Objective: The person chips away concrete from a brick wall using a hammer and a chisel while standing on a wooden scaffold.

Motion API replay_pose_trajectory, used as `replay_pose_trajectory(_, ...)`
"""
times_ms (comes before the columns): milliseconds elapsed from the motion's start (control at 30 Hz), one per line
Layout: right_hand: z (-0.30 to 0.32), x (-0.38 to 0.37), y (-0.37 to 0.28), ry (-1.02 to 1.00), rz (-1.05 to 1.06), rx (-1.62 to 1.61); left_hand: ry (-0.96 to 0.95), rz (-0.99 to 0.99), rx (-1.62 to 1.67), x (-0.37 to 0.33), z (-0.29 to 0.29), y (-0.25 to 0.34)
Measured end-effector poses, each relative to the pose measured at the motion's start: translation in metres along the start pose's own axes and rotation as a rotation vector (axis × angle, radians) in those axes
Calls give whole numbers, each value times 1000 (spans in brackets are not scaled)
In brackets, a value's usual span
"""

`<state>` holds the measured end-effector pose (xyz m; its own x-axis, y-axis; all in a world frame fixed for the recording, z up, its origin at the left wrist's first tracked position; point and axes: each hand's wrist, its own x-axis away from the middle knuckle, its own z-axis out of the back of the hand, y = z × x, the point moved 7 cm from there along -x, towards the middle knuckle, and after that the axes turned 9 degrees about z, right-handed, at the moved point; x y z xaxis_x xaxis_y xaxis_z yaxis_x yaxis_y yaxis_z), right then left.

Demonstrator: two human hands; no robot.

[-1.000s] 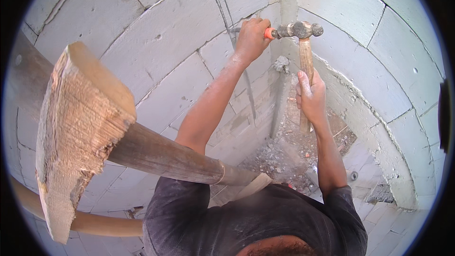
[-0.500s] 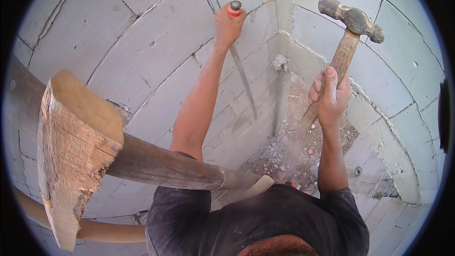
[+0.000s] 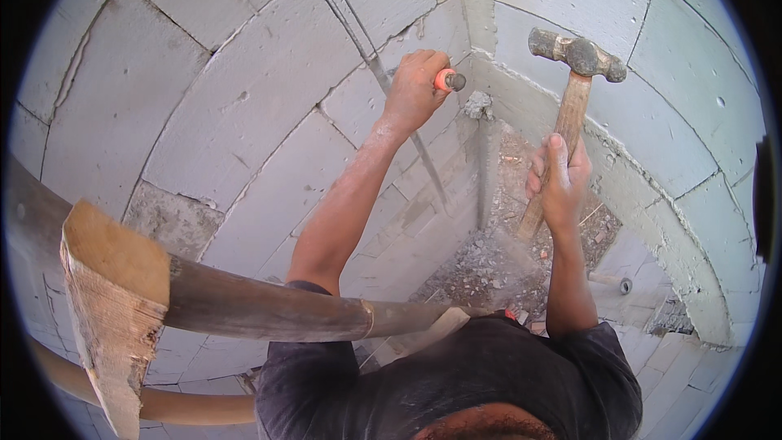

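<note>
My left hand is closed around a chisel with an orange grip guard and a round grey striking end that points out toward the right. Its blade is hidden behind the hand. Beside the fist, a narrow groove runs slantwise down the light block wall, and two thin parallel lines continue it upward. In my right hand is a ball-peen hammer, gripped low on its worn wooden handle. The hammer's grey head is raised, to the right of the chisel and apart from it.
A round wooden pole crosses the left side near my left arm, with a rough-cut timber piece by it. Another pole lies lower. Rubble covers the floor in the corner. A pipe piece lies at right.
My left hand with the chisel has moved lower along the groove, and the chisel's end now points further right. The hammer head has come lower and turned more level. The view has shifted slightly.
</note>
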<state>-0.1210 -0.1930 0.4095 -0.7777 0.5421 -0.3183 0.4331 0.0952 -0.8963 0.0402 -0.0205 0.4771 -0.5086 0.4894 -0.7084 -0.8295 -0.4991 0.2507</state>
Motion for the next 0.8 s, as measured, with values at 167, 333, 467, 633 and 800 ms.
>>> replay_pose_trajectory(167,1,-10,-1,-43,58,35,121,24,27,-10,21,-34)
replay_pose_trajectory(333,-20,-22,-14,-37,-16,77,194,364,327,-29,43,-79)
replay_pose_trajectory(467,-46,-28,-30,-219,92,66,169,374,341,-28,42,-87)
replay_pose_trajectory(633,-68,-26,-52,-305,347,121,176,269,253,-24,40,-74)
replay_pose_trajectory(800,-92,-29,-67,-305,756,372,196,317,385,-27,42,-83)
